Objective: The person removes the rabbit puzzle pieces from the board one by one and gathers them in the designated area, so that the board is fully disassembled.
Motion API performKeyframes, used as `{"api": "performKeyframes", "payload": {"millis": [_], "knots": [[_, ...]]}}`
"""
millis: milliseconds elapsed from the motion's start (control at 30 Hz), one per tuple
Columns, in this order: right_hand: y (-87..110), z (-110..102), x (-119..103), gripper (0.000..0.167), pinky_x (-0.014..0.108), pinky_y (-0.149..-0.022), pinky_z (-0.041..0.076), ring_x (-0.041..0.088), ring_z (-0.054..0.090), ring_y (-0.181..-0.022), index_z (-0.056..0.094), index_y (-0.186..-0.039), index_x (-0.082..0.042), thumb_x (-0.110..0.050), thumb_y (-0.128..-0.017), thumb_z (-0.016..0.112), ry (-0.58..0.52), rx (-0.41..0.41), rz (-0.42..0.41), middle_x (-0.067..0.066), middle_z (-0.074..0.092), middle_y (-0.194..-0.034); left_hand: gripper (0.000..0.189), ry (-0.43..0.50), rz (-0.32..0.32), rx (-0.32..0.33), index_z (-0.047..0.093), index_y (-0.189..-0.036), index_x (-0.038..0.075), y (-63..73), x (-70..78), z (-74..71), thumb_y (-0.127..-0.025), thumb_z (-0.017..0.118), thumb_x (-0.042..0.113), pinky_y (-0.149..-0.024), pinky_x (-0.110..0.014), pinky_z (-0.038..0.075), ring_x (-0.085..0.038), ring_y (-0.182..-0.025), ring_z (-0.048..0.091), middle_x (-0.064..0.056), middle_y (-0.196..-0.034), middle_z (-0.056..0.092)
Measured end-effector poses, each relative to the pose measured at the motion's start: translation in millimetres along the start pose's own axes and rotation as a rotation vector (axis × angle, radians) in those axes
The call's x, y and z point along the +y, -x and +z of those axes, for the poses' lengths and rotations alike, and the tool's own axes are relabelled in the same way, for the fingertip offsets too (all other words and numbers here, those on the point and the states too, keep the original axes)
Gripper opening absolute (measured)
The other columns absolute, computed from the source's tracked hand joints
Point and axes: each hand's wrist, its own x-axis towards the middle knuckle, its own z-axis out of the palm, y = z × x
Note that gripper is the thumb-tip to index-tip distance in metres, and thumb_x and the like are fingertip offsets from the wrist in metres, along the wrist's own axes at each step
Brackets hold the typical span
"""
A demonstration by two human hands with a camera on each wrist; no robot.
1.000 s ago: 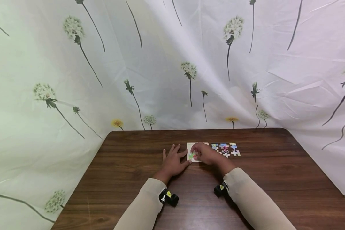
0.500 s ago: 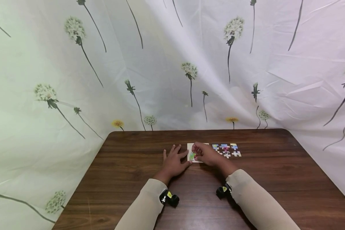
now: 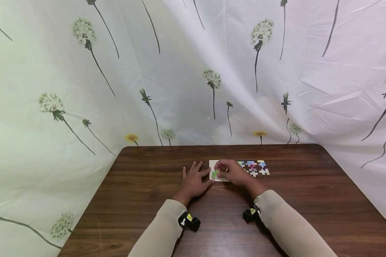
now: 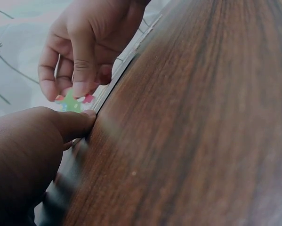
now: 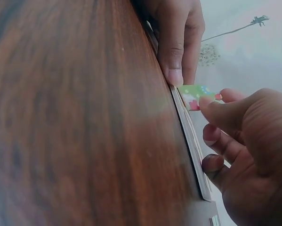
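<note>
A small white puzzle board lies on the table toward its far side. My left hand rests beside it with fingers spread, its thumb and a fingertip at the board's left side. Over the board, my right hand pinches a green jigsaw piece between thumb and finger. That piece sits tilted at the board's lower left, close to the left thumb, with pink and white spots showing in the right wrist view. Part of the board is hidden under the right hand.
Several loose jigsaw pieces in blue, pink and white lie just right of the board. The brown wooden table ends at a flower-printed cloth hanging behind it.
The right hand has shifted slightly to the right over the board, its fingers turning a little around the jigsaw piece. The left hand has stayed in place.
</note>
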Motion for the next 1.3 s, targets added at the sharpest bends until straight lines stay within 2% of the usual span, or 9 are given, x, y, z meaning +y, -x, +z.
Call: {"api": "performKeyframes", "payload": {"millis": [167, 433, 667, 900, 1033, 1133, 1300], "knots": [[1.9, -3.3, -2.8, 0.017, 0.026, -0.075, 0.054, 0.014, 0.066, -0.085, 0.074, -0.114, -0.005, 0.000, -0.099, 0.078, -0.056, 0.022, 0.000, 0.010, 0.074, -0.099, 0.062, -0.011, -0.002, -0.008, 0.060, -0.159, 0.031, -0.3, 0.9, -1.4, -0.104, 0.067, 0.059, -0.132, -0.078, 0.006, -0.040, -0.171, 0.021, -0.012, -0.178, 0.036], [7.6, -11.2, -6.5, 0.018, 0.026, -0.070, 0.054, 0.015, 0.064, -0.084, 0.075, -0.117, -0.002, -0.001, -0.099, 0.077, -0.083, 0.038, 0.040, 0.014, 0.073, -0.098, 0.063, -0.019, -0.005, -0.023, 0.059, -0.160, 0.031, 0.0, 0.6, -1.1, -0.104, 0.067, 0.059, -0.132, -0.078, 0.005, -0.039, -0.171, 0.020, -0.011, -0.179, 0.036], [16.2, -22.9, -7.8, 0.015, 0.028, -0.073, 0.050, 0.012, 0.062, -0.084, 0.077, -0.113, -0.005, -0.003, -0.098, 0.081, -0.035, 0.085, 0.050, 0.008, 0.073, -0.094, 0.063, -0.013, 0.010, -0.003, 0.060, -0.160, 0.029, 0.1, 1.1, -1.8, -0.104, 0.067, 0.058, -0.132, -0.079, 0.007, -0.041, -0.170, 0.023, -0.013, -0.178, 0.037], [29.9, -36.2, -3.2, 0.016, 0.028, -0.073, 0.050, 0.013, 0.061, -0.087, 0.078, -0.110, -0.005, -0.004, -0.095, 0.084, -0.010, 0.142, 0.050, 0.009, 0.073, -0.095, 0.062, 0.019, 0.032, 0.005, 0.061, -0.159, 0.027, 2.1, -0.6, -3.6, -0.105, 0.068, 0.056, -0.131, -0.080, 0.007, -0.043, -0.169, 0.024, -0.015, -0.177, 0.038], [37.2, -42.5, 2.4, 0.017, 0.027, -0.074, 0.048, 0.012, 0.061, -0.088, 0.078, -0.109, -0.007, -0.005, -0.094, 0.085, 0.009, 0.178, 0.092, 0.009, 0.073, -0.096, 0.063, 0.021, 0.037, 0.004, 0.060, -0.159, 0.026, 2.9, -0.9, -3.8, -0.105, 0.067, 0.057, -0.131, -0.080, 0.007, -0.043, -0.169, 0.024, -0.015, -0.177, 0.038], [42.7, -46.7, 7.4, 0.017, 0.026, -0.075, 0.048, 0.011, 0.061, -0.088, 0.078, -0.108, -0.007, -0.005, -0.093, 0.086, 0.018, 0.187, 0.111, 0.009, 0.075, -0.098, 0.063, 0.014, 0.036, 0.003, 0.060, -0.159, 0.027, 3.3, -0.5, -3.8, -0.105, 0.067, 0.058, -0.131, -0.080, 0.007, -0.043, -0.169, 0.024, -0.015, -0.177, 0.038], [51.1, -52.8, 10.9, 0.019, 0.025, -0.076, 0.050, 0.008, 0.063, -0.088, 0.078, -0.109, -0.003, -0.004, -0.092, 0.086, 0.020, 0.191, 0.086, 0.011, 0.077, -0.100, 0.063, 0.022, 0.041, 0.009, 0.061, -0.159, 0.026, 3.9, 0.3, -3.9, -0.105, 0.068, 0.057, -0.131, -0.080, 0.007, -0.043, -0.169, 0.024, -0.016, -0.177, 0.038]]}}
